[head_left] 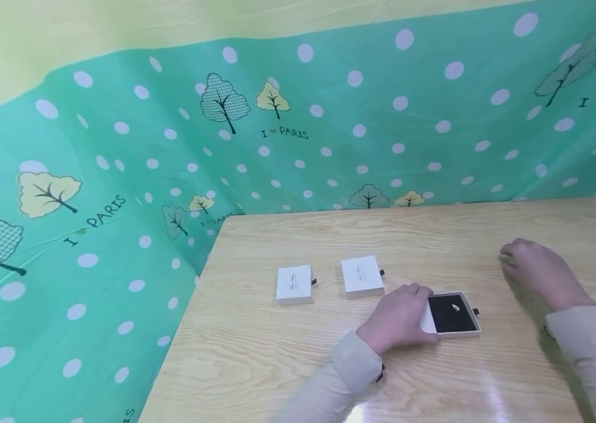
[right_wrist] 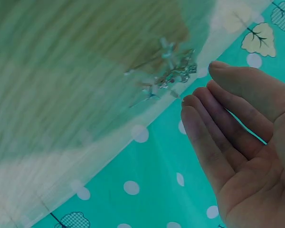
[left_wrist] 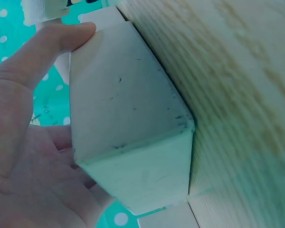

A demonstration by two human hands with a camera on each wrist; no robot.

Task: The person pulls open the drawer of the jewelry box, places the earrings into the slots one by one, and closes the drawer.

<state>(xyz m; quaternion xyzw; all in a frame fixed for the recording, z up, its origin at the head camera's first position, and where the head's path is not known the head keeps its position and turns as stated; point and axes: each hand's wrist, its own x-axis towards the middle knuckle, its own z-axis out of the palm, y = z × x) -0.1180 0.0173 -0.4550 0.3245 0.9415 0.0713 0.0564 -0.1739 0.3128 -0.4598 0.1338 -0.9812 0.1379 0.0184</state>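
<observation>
Box sleeve (head_left: 428, 320), white card, is mostly hidden under the left hand (head_left: 398, 320), whose grip clasps it; its black-lined tray (head_left: 454, 314) juts out beside the fingers, holding a small pale item, perhaps jewellery. Farther off, the right hand (head_left: 538, 270) hovers relaxed above the bench (head_left: 435, 235), grasping nothing.

Both arms wear pale beige long sleeves (head_left: 353, 367) (ribbed cuffs), hands bare.

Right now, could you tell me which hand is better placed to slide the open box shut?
Left hand: it already grips the open box. The right hand hovers open, apart from it.
</observation>
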